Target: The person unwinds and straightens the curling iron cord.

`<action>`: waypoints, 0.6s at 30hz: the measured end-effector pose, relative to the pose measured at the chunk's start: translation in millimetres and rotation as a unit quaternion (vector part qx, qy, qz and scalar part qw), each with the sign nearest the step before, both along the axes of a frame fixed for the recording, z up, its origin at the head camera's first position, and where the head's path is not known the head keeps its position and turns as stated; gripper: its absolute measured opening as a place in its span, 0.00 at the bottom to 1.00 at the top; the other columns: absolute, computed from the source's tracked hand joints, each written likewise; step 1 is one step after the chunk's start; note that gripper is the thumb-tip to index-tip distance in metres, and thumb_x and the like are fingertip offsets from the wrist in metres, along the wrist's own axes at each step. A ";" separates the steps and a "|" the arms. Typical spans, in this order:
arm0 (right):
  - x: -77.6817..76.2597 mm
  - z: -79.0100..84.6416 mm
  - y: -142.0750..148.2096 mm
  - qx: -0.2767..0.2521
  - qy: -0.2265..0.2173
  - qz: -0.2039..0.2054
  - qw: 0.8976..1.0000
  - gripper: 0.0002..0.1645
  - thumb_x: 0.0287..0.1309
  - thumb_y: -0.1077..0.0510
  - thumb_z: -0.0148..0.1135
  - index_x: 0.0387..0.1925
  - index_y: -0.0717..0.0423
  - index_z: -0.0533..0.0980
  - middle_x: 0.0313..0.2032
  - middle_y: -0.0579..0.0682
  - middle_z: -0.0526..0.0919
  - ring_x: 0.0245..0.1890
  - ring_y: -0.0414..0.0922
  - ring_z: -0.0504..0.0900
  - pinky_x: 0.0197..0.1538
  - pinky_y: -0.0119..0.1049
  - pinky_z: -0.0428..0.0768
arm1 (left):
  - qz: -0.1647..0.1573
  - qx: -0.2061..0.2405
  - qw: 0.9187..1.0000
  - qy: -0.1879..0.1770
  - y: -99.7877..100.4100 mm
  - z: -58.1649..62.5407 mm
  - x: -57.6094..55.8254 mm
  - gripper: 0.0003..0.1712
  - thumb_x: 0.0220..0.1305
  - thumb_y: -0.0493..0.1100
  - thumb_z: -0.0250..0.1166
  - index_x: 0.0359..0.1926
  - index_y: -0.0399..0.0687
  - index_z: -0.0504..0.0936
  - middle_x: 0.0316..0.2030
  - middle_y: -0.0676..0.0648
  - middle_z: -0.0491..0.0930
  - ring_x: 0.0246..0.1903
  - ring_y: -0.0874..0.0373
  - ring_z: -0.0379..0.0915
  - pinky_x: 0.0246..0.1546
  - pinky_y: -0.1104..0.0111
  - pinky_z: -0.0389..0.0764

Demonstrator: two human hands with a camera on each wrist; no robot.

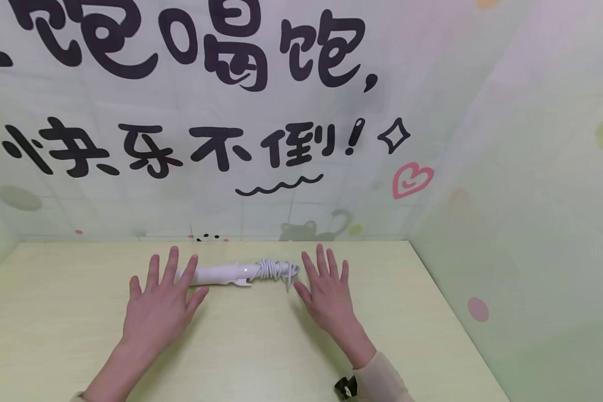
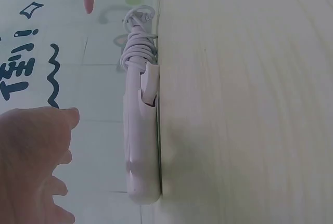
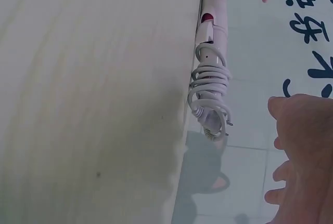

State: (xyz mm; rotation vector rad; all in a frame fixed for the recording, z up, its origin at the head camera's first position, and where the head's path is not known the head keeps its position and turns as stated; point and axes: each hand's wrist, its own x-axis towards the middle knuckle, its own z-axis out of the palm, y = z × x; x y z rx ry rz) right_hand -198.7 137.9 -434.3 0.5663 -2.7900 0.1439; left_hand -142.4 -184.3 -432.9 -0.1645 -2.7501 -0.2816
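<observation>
A pale curling iron (image 1: 218, 274) lies crosswise on the table near the wall. Its white cord (image 1: 268, 269) is wound in several loops around the narrow handle at the right end, and the plug (image 3: 212, 119) shows among the loops in the right wrist view. A small lever (image 2: 150, 83) sticks out from its side. My left hand (image 1: 156, 312), fingers straight and spread, hovers over the table and overlaps the barrel end in the head view. Just beyond the corded end, my right hand (image 1: 329, 296) is held with fingers extended. Neither hand grips anything.
The light wood-grain table (image 1: 261, 346) meets a printed back wall (image 1: 206, 206) with large dark lettering. Another wall panel (image 1: 532, 279) rises along the right table edge. A dark object (image 1: 345, 387) sits by the right sleeve (image 1: 382, 377).
</observation>
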 end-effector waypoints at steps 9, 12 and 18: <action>-7.7 -5.8 4.6 -0.026 -0.050 0.011 0.998 0.38 0.78 0.40 0.50 0.79 0.53 0.58 0.78 0.61 0.54 0.77 0.61 0.53 0.79 0.67 0.54 | -0.005 0.023 0.998 -0.060 -4.2 -5.7 -4.4 0.39 0.77 0.63 0.54 0.77 0.44 0.63 0.75 0.27 0.55 0.70 0.22 0.50 0.61 0.19 0.59; -10.4 -8.6 6.5 -0.048 -0.073 0.036 0.996 0.39 0.78 0.41 0.50 0.79 0.55 0.57 0.79 0.61 0.54 0.77 0.62 0.53 0.79 0.67 0.54 | -0.008 0.029 0.997 -0.076 -6.8 -6.6 -6.7 0.39 0.77 0.62 0.54 0.77 0.42 0.62 0.74 0.26 0.55 0.67 0.20 0.54 0.60 0.21 0.64; -16.9 -14.9 9.3 -0.074 -0.105 0.076 0.989 0.41 0.79 0.42 0.50 0.80 0.58 0.53 0.79 0.62 0.52 0.76 0.64 0.55 0.79 0.67 0.55 | -0.018 0.045 0.996 -0.076 -12.8 -9.7 -13.2 0.38 0.78 0.59 0.55 0.76 0.40 0.63 0.73 0.24 0.56 0.65 0.20 0.58 0.53 0.23 0.73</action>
